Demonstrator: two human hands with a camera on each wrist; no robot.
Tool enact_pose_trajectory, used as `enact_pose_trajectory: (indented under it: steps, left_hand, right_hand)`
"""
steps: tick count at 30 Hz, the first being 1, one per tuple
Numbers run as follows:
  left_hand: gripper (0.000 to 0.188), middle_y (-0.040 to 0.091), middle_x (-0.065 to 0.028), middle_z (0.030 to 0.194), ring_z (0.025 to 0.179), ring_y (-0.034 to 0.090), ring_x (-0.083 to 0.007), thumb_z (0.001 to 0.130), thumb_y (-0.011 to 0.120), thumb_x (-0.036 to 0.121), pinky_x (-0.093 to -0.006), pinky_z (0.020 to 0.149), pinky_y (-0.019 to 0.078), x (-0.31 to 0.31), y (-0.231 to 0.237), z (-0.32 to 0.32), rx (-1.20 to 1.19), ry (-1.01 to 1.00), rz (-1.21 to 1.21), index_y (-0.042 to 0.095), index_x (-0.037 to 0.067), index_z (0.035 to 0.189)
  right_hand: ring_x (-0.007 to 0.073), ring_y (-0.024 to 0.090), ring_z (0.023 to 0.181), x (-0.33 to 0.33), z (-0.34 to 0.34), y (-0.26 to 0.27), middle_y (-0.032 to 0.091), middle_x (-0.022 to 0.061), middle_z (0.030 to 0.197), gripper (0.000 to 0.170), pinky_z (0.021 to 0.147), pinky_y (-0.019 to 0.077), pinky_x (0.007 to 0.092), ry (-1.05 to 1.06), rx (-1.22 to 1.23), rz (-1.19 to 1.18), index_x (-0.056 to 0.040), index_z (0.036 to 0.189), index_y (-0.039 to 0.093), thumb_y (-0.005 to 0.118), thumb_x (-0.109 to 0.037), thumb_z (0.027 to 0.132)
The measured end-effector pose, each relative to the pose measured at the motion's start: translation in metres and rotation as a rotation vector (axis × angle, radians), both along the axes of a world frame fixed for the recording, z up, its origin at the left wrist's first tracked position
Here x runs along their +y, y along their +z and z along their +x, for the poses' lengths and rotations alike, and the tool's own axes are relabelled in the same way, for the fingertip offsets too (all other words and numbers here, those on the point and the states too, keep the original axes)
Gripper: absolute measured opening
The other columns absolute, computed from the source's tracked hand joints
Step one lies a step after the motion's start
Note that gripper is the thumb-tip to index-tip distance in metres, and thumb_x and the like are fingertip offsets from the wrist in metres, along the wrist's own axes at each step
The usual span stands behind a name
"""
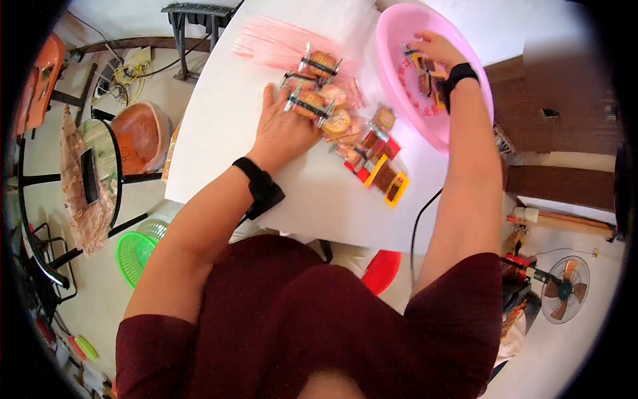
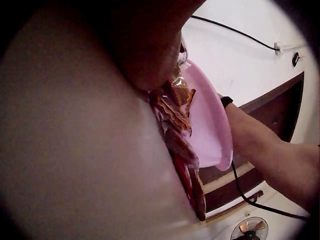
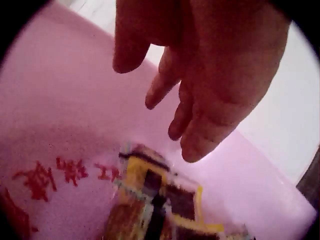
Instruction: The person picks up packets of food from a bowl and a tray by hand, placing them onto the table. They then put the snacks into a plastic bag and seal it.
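Clock as the person sees it, 12 dead ahead. Right hand (image 1: 440, 50) is inside the pink basin (image 1: 411, 18) at 1 o'clock: released, fingers loose and spread, hanging just above the yellow-edged packets (image 3: 182, 202) on the basin floor. Red characters (image 3: 35, 180) are printed beside those packets.

Left hand (image 1: 287, 133) is on the white tabletop (image 1: 219, 126), up against the clear-wrapped biscuit packets (image 1: 309, 103). Its fingertips are hidden by the wrappers, so can't tell if it's grasping one.

Biscuit packets sit at 1 to 2 o'clock of the left hand, heaped, partly on pink plastic film (image 1: 286, 41). Yellow-and-red packets (image 1: 385, 179) lie at 4 o'clock of that hand, next to the heap, outside the basin.

Black bands on both wrists. Green basket (image 1: 135, 258) down at 10 o'clock, fan (image 1: 565, 290) at 3.
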State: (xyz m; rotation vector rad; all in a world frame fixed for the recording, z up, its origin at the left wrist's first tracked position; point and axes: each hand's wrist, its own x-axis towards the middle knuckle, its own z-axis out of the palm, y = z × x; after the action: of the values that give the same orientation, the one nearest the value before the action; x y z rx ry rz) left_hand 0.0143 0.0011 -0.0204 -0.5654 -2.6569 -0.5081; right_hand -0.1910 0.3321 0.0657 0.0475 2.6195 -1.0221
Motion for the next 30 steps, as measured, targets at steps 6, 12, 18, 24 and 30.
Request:
enact_pose_trajectory:
  steps: [6,12,18,24,30]
  left_hand:
    - [0.035,0.061,-0.0042,0.116,0.112,0.049,-0.0286,0.081,0.062,0.036,-0.0529,0.094,0.0312,0.004,0.001,-0.004,0.043,-0.007,0.024,0.065,0.016,0.109]
    - [0.035,0.061,-0.0065,0.116,0.116,0.049,-0.0266,0.082,0.061,0.037,-0.0514,0.097,0.0297,0.006,0.002,-0.002,-0.042,-0.004,0.002,0.065,0.015,0.109]
    - [0.034,0.069,-0.0151,0.097,0.096,0.064,-0.0325,0.083,0.058,0.037,-0.0567,0.096,0.0353,-0.005,0.003,-0.005,-0.13,-0.075,-0.01,0.065,0.013,0.106]
    - [0.032,0.063,-0.0159,0.072,0.067,0.06,-0.0282,0.086,0.053,0.029,-0.0395,0.065,0.0465,-0.05,0.029,-0.028,-0.599,-0.369,0.048,0.065,0.0,0.083]
    - [0.034,0.059,-0.018,0.063,0.058,0.058,-0.0254,0.083,0.055,0.03,-0.0402,0.061,0.047,-0.079,0.066,-0.025,-0.574,-0.396,-0.219,0.065,-0.001,0.074]
  right_hand:
    - [0.0102,0.058,0.075,-0.051,0.13,0.078,0.062,0.0032,0.099,0.041,0.06,0.0474,0.0243,0.112,0.192,-0.36,-0.0047,0.128,0.054,0.06,-0.025,0.093]
    - [0.0118,0.059,0.102,-0.083,0.306,0.047,0.063,0.0064,0.117,0.035,0.085,0.0496,0.0274,-0.027,0.317,-0.473,-0.0016,0.122,0.058,0.063,-0.015,0.09]
    - [0.0121,0.057,0.102,-0.093,0.414,-0.01,0.063,0.0054,0.112,0.031,0.091,0.0452,0.0279,-0.248,0.221,-0.506,0.0007,0.12,0.059,0.057,-0.012,0.092]
    - [0.0224,0.062,0.095,-0.088,0.491,-0.03,0.064,0.0159,0.105,0.033,0.084,0.0489,0.0326,-0.251,0.244,-0.362,0.0021,0.115,0.06,0.061,-0.017,0.088]
    - [0.0214,0.063,0.093,-0.081,0.51,-0.044,0.065,0.0133,0.103,0.028,0.083,0.0491,0.032,-0.334,0.371,-0.284,0.0011,0.111,0.061,0.063,-0.011,0.086]
